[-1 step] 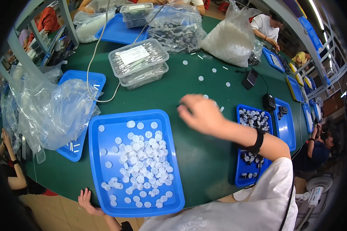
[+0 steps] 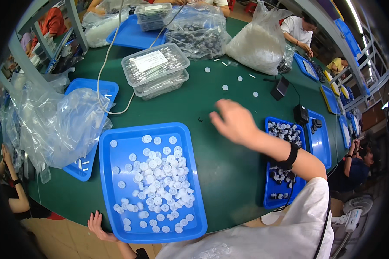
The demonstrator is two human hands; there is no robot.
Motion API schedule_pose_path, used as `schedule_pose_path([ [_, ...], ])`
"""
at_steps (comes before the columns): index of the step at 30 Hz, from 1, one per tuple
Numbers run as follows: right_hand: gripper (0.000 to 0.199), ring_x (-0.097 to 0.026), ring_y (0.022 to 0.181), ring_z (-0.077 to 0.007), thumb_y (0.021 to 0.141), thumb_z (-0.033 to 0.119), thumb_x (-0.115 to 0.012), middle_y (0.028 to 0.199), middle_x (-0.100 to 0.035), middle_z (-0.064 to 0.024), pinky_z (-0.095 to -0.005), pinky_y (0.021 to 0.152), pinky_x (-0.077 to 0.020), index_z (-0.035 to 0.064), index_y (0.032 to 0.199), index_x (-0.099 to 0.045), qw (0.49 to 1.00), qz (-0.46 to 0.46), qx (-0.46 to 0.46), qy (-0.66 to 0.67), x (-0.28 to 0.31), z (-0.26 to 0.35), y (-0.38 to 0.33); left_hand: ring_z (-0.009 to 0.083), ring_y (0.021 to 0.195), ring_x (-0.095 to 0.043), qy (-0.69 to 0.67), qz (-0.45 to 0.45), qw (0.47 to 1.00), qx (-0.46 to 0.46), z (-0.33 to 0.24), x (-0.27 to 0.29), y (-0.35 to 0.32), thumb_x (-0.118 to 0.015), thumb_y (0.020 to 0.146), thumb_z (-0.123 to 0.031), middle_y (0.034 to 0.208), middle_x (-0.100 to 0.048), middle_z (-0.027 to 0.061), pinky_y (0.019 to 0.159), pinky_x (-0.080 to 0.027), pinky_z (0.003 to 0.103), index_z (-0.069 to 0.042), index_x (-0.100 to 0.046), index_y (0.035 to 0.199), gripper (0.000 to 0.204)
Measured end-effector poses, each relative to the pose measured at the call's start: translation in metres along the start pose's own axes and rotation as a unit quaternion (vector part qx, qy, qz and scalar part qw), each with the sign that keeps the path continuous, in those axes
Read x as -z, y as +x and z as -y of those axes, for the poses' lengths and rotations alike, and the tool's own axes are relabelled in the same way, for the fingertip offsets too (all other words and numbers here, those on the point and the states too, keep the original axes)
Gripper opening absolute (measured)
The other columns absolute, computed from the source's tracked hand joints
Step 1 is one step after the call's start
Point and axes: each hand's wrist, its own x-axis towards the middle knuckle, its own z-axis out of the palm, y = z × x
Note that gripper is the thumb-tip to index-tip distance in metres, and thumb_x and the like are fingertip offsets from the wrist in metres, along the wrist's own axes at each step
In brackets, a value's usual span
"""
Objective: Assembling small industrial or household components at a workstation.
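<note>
My right hand [image 2: 235, 123] hovers above or rests on the green table [image 2: 220, 181], its thumb and fingers apart, nothing visible between them. Just left of its fingertips lies a tiny dark piece [image 2: 200, 119], too small to name. My left hand [image 2: 98, 225] is at the table's front edge, fingers spread, beside the lower left corner of a large blue tray [image 2: 112, 216]; whether it touches the tray I cannot tell. Many small round translucent white plastic discs [image 2: 162, 183] are heaped and scattered in that tray.
Right of my forearm, a blue tray [image 2: 267, 190] holds black-and-white parts [image 2: 285, 134]. A small black box [image 2: 281, 88] stands behind. Stacked clear tubs [image 2: 155, 69], a cable [image 2: 100, 82] and plastic bags [image 2: 60, 129] lie left and back. Co-workers sit around the table.
My right hand has shifted slightly to the right. The tiny dark piece, previously at its fingertips, now lies apart from them on the table.
</note>
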Motion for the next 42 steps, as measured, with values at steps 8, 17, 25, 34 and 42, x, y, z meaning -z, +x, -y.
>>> schedule_pose_path([
  [8,0.068,-0.054,0.086,-0.0459,0.085,0.046,-0.051,0.117,-0.035,-0.0292,-0.0477,0.074,-0.0493,-0.0059,0.125,-0.03,0.964,0.123,-0.234,-0.006,-0.033,-0.06,-0.042,0.0334,0.105,-0.054,-0.045,-0.001,0.999,0.03,-0.002,-0.001,0.002,-0.019,0.093,-0.03,0.1,-0.065,0.0149,0.102,-0.026,0.049,0.002,-0.063,0.093,0.054],
  [17,0.032,-0.057,0.076,-0.0363,0.09,0.027,-0.05,0.099,-0.044,-0.0198,-0.0419,0.062,-0.0502,-0.0025,0.1,-0.044,0.983,-0.056,-0.163,-0.07,-0.071,-0.041,0.004,0.0335,0.106,-0.054,-0.054,0.002,0.998,0.031,-0.005,-0.001,0.004,-0.019,0.093,-0.028,0.101,-0.065,0.0153,0.103,-0.025,0.049,0.002,-0.063,0.093,0.053],
  [25,0.029,-0.059,0.071,-0.0374,0.092,0.025,-0.049,0.081,-0.057,-0.0215,-0.0415,0.062,-0.0483,-0.0031,0.09,-0.046,0.983,-0.023,-0.089,0.157,-0.061,-0.035,0.021,0.0329,0.105,-0.054,-0.03,-0.004,1.0,0.007,-0.007,-0.003,0.005,-0.02,0.092,-0.028,0.1,-0.065,0.015,0.103,-0.025,0.049,0.002,-0.063,0.093,0.054],
  [34,0.04,-0.06,0.067,-0.0158,0.092,0.036,-0.049,0.085,-0.061,-0.0109,-0.029,0.063,-0.0497,-0.0009,0.106,-0.054,0.845,0.27,-0.031,0.46,0.01,0.059,0.012,0.0328,0.105,-0.054,-0.019,-0.002,1.0,0.006,-0.001,-0.002,0.001,-0.02,0.092,-0.028,0.1,-0.065,0.0152,0.103,-0.025,0.049,0.004,-0.063,0.093,0.054],
  [42,0.061,-0.061,0.085,-0.0378,0.085,0.048,-0.046,0.112,-0.05,-0.0264,-0.0436,0.071,-0.0509,-0.0041,0.117,-0.041,0.907,0.125,-0.402,0.001,-0.023,-0.184,0.031,0.0333,0.105,-0.054,-0.05,-0.007,0.998,0.029,-0.001,-0.005,0.001,-0.02,0.092,-0.029,0.1,-0.065,0.0156,0.103,-0.026,0.05,0.004,-0.063,0.093,0.054],
])
